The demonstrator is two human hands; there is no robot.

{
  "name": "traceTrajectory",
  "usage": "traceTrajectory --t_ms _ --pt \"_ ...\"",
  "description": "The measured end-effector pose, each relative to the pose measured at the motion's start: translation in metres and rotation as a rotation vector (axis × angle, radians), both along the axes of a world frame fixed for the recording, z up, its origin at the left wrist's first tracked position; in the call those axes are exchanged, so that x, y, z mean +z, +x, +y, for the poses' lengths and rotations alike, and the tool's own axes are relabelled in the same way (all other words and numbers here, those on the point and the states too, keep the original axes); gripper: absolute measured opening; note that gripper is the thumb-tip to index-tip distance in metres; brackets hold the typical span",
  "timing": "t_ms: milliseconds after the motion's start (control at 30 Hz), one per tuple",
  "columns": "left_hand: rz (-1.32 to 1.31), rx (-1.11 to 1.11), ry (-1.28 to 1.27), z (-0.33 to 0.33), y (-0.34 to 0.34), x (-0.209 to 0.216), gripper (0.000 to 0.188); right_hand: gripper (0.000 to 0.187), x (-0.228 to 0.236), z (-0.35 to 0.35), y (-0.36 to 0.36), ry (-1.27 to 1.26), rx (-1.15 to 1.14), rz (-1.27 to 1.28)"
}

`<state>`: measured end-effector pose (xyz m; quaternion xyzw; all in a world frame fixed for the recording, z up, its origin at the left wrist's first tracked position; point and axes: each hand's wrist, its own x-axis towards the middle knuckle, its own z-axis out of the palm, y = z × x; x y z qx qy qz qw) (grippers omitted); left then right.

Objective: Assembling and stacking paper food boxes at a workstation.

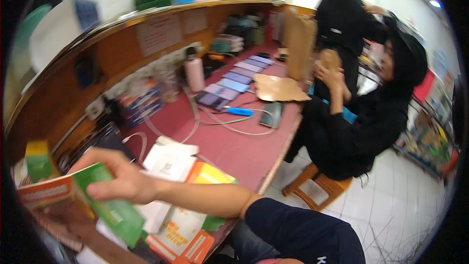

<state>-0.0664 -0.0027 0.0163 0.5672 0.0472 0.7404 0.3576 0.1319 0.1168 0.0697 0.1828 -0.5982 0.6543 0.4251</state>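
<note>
My right hand [119,178] reaches across to the left, its bare forearm coming out of a dark short sleeve. Its thumb and fingers are closed on a flat green carton [115,212] with an orange-and-white strip along its left part. Beneath the forearm lie a white box [171,159] and an orange, white and green printed pack [183,227]. A yellow-and-green box [39,161] stands beyond the hand at the far left. A brown cardboard-like surface [93,234] shows below the carton, blurred. I cannot see my left hand.
On the red desk [220,151] lie a row of phones [237,77], cables, a blue lighter-like object [239,111] and torn brown paper [278,88]. A pink bottle [194,71] stands by the partition. A seated person [376,102] holds a brown object; another person [339,19] stands behind.
</note>
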Motion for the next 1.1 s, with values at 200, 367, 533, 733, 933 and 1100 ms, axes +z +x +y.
traceTrajectory --t_ms 200,367,533,733,933,1100 --pt "-0.408 0.072 0.005 0.083 0.088 0.058 0.037 0.035 0.003 0.015 0.041 0.018 -0.021 -0.055" --pt "0.183 0.29 -0.443 0.04 0.05 0.067 0.044 0.048 0.024 0.004 0.039 0.543 0.092 -0.164" --pt "0.393 0.389 -0.332 0.048 0.049 0.052 0.045 0.034 0.02 0.008 0.026 1.075 -0.661 -0.488" --pt "0.403 0.342 -0.379 0.071 0.081 0.042 0.057 0.027 -0.002 0.052 0.021 0.972 -0.876 -0.073" --pt "0.027 0.361 -0.324 0.081 0.01 0.0 0.046 0.07 -0.013 0.055 0.006 0.876 -1.082 0.107" --pt "0.081 0.566 -0.296 0.072 0.012 0.033 0.056 0.087 0.0 0.041 0.032 0.688 -1.139 -0.022"
